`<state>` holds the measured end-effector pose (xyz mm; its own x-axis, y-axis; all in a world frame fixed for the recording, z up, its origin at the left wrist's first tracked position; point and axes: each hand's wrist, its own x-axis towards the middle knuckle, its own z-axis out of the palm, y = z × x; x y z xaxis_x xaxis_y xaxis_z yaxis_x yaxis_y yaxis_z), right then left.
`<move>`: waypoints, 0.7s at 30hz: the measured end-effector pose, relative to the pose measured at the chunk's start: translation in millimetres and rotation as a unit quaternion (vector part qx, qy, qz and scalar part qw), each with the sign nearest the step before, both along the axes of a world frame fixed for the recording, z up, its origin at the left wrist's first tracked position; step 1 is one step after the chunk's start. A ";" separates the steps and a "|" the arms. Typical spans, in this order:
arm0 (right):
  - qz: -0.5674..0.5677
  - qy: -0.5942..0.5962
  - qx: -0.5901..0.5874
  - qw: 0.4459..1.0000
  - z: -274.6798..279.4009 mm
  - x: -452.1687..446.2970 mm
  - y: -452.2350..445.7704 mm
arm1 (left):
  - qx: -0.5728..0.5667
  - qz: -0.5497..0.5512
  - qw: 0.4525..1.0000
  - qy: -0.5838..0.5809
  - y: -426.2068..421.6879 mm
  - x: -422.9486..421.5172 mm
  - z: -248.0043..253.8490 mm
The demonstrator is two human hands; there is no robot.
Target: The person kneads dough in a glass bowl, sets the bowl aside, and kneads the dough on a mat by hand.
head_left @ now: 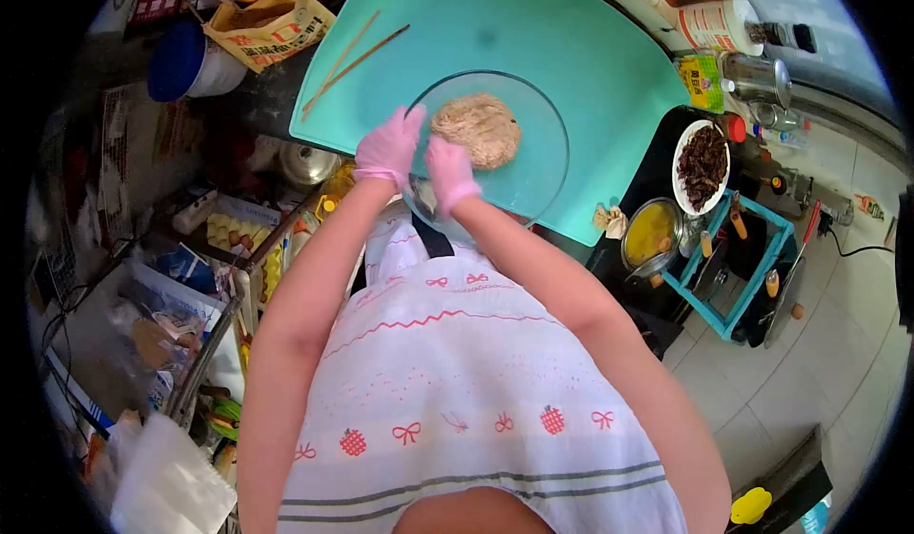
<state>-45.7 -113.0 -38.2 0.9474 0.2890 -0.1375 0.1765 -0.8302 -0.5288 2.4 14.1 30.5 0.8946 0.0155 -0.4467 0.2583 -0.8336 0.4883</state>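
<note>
A round, pale pinkish-brown lump of dough or minced meat lies in a clear glass bowl; I cannot tell which of the two it is. My left hand, in a pink glove, grips the bowl's left rim. My right hand, gloved the same way, is inside the bowl, closed in a fist against the lump's lower left edge. Its fingertips are hidden, so whatever they may hold does not show. Two chopsticks lie on the turquoise mat left of the bowl.
At the right stand a white plate of dark food pieces, a pot with yellow contents and a turquoise rack of utensils. Jars and bottles line the back right. A paper bag and bucket stand at left, above cluttered shelves.
</note>
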 end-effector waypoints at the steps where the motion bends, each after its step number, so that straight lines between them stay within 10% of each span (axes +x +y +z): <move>1: -0.017 0.018 -0.032 0.999 -4.8 15.4 10.1 | 0.001 -0.002 1.000 -0.010 1.4 -0.9 -4.2; 7: -0.472 0.249 0.205 0.820 22.2 57.5 42.1 | 0.062 -0.013 0.998 0.025 -2.7 1.5 1.0; 13: -0.639 0.244 0.298 0.665 41.9 67.6 5.7 | 0.058 0.026 0.997 0.038 -5.4 0.4 4.4; 21: -0.613 0.215 0.282 0.706 6.7 35.9 -58.0 | 0.055 -0.024 0.998 0.024 -0.8 2.2 -3.2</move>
